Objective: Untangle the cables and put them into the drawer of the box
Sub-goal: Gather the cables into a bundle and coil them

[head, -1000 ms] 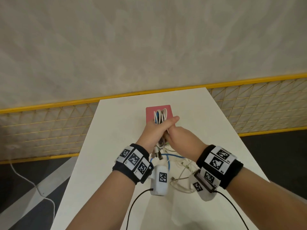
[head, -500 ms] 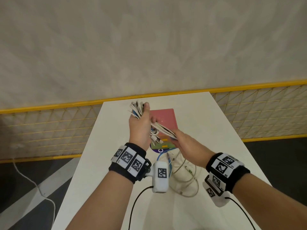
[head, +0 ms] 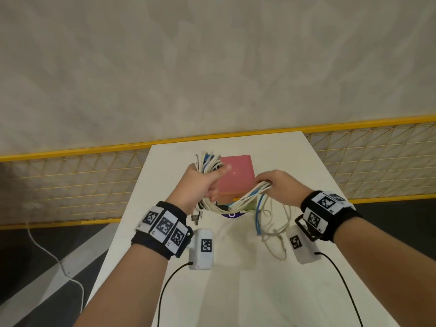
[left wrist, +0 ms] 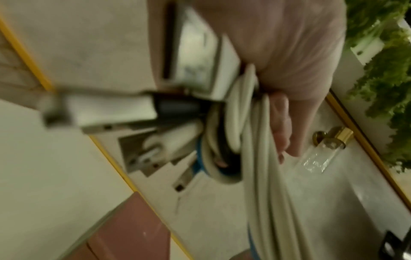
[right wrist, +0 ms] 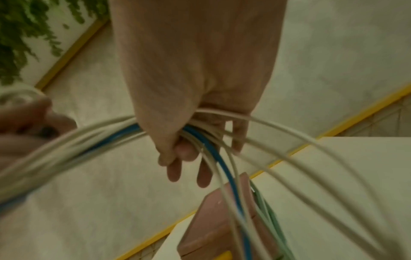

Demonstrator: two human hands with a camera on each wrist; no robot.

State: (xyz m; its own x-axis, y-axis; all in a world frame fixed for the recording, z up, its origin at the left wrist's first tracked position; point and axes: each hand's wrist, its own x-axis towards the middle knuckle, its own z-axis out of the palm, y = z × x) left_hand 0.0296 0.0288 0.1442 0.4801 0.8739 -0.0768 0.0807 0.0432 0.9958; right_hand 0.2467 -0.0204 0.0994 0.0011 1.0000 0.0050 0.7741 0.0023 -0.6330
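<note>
A bundle of white and blue cables (head: 232,200) hangs in the air between my two hands, above a pink box (head: 236,175) on the white table (head: 236,291). My left hand (head: 203,182) grips the looped end of the bundle in a fist; the coils (left wrist: 251,126) show in the left wrist view with blurred metal plugs beside them. My right hand (head: 274,185) holds the other end, with the strands (right wrist: 213,140) running between its fingers. Loose cable ends (head: 273,223) dangle from it toward the table. The box's drawer front (head: 238,207) is mostly hidden behind the cables.
The table is narrow, with floor dropping off on both sides. A yellow mesh fence (head: 377,156) runs behind its far edge, in front of a pale wall. A white cord (head: 47,253) lies on the floor at left. Black wires trail from both wrist cameras.
Both hands lifted the bundle off the box and drew apart: my left hand went left and up with the looped end, my right hand went right, stretching the cables between them.
</note>
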